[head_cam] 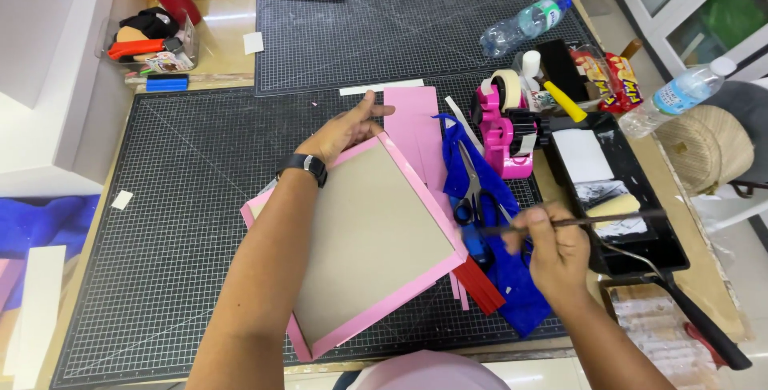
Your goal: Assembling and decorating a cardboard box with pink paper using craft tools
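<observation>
The grey cardboard panel (376,234), edged with folded pink paper, lies flat on the black cutting mat (184,222) that covers the tabletop. All positions below are given relative to this panel.

Left hand (348,130): rests at the panel's far corner, fingers spread and pressing down on the pink edge; it grips nothing. A black wristwatch (304,166) sits on that wrist, over the panel's far left edge.

Right hand (556,254): just right of the panel, closed around a thin dark brush (572,222), which points right toward the black tray (632,198).

Scissors (472,194) lie on a blue plastic bag (496,230), between the panel and the right hand. A pink tape dispenser (504,130) stands beyond the panel's right corner. A loose pink sheet (416,130) lies just beyond the far corner, beside the left hand.
</observation>
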